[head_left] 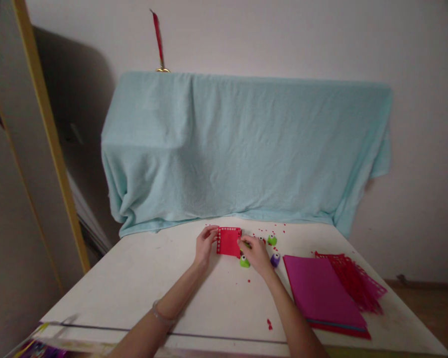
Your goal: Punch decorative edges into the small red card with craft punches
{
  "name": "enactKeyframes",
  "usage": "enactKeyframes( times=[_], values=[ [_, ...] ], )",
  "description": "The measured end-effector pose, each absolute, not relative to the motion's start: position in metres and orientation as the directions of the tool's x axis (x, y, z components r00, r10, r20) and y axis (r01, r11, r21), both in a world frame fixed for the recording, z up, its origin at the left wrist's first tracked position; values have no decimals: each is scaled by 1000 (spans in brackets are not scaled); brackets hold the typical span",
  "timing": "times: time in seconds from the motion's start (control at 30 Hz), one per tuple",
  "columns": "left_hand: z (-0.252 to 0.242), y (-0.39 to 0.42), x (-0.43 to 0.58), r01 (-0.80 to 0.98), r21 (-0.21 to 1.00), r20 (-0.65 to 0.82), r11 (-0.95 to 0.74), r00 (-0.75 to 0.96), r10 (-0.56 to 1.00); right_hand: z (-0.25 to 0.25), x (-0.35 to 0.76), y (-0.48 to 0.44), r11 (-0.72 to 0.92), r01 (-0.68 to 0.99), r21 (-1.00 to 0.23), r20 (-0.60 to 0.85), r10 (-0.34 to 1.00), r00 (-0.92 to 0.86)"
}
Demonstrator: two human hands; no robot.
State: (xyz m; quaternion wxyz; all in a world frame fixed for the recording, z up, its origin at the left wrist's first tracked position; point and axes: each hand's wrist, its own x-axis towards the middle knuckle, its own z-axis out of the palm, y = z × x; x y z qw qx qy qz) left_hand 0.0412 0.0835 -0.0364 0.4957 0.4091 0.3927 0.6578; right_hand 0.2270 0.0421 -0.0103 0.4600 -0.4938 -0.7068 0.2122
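Note:
A small square of red paper [229,242] lies at the middle of the table, with cut-out shapes along its left, top and right edges. My left hand [206,243] is closed at the paper's left edge, fingertips holding it. At the right edge my right hand [256,252] is closed, with a bit of green craft punch showing under its fingers; most of it is hidden. Close by stand a green craft punch with an eye [244,261], another green punch [272,240] and a purple punch [275,259]. A red one [262,240] is partly covered.
On the right lies a stack of coloured paper [321,288], magenta on top, beside punched red sheets [353,278]. Tiny red scraps [269,324] are scattered about the white table [134,283]. A pale blue cloth [246,149] hangs behind it.

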Motion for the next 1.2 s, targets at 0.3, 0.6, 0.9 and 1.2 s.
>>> enactKeyframes(
  times=[0.3,0.6,0.9,1.2],
  values=[
    [-40,85,40,-327,921,160,-209,-171,972,-12,227,42,414,508,-755,437,896,-79],
    [-38,83,41,-350,914,157,-206,-163,974,-11,227,42,408,501,-763,429,900,-79],
    [-36,82,40,-414,895,120,-166,-135,984,-9,228,41,405,508,-760,438,897,-60],
    [-46,89,40,-495,869,-11,-12,-45,999,-2,228,37,381,501,-777,434,901,-12]
  ],
)
